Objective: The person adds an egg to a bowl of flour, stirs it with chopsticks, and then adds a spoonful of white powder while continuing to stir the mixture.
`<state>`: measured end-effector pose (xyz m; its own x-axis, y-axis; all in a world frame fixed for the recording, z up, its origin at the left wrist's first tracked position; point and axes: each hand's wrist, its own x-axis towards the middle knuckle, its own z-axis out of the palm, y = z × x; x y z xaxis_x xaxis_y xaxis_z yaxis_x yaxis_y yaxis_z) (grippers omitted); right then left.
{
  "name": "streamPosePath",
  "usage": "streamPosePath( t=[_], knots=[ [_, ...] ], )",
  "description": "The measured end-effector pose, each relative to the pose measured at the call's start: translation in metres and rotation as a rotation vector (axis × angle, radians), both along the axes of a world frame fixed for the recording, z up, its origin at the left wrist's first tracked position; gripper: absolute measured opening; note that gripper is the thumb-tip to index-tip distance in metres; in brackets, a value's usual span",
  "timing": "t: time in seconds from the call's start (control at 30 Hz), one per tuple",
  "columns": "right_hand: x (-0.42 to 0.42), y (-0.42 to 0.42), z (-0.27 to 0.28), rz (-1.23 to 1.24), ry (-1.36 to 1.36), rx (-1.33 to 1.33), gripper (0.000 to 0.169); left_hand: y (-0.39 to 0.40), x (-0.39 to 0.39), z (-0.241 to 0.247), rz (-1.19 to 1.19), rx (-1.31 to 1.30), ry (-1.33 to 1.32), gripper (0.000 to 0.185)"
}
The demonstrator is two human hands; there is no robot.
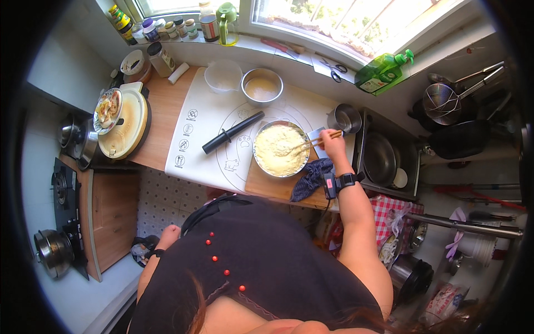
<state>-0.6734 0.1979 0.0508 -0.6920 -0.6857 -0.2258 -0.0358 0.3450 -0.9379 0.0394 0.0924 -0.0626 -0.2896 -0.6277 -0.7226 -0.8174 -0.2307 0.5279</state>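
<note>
My right hand (332,144) is closed around wooden chopsticks (308,144), whose tips reach into a pale yellow, lumpy mixture (278,150) in a round metal bowl (255,163). The bowl stands on a wooden cutting board (260,183). Under my right wrist lies a dark striped cloth (309,177). My left hand (169,234) hangs low beside my body, away from the counter; its fingers look curled, and whether it holds anything is unclear. To the left of the bowl, a black rolling pin (233,132) lies on a white printed mat (196,137).
Behind the bowl stand a steel pot of cloudy liquid (262,87) and a translucent plastic bowl (223,77). A small steel pot (344,118) stands beside the sink (411,167), which holds a dark pan (379,158). Scissors (336,72) lie on the sill; an electric griddle (131,121) is far left.
</note>
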Motion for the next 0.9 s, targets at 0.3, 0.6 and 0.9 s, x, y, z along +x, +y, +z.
streamPosePath(
  t=[0.3, 0.6, 0.9],
  knots=[
    [0.002, 0.007, 0.007, -0.142, -0.011, -0.011, 0.023, -0.009, -0.017, 0.034, -0.053, -0.198, -0.059, 0.034],
    [0.002, -0.004, -0.003, -0.135, 0.011, -0.066, 0.020, -0.012, -0.028, 0.060, -0.137, -0.099, -0.124, 0.043],
    [0.014, -0.020, -0.005, -0.109, 0.027, -0.046, 0.020, -0.008, -0.032, 0.052, -0.280, -0.108, -0.115, 0.044]
  ],
)
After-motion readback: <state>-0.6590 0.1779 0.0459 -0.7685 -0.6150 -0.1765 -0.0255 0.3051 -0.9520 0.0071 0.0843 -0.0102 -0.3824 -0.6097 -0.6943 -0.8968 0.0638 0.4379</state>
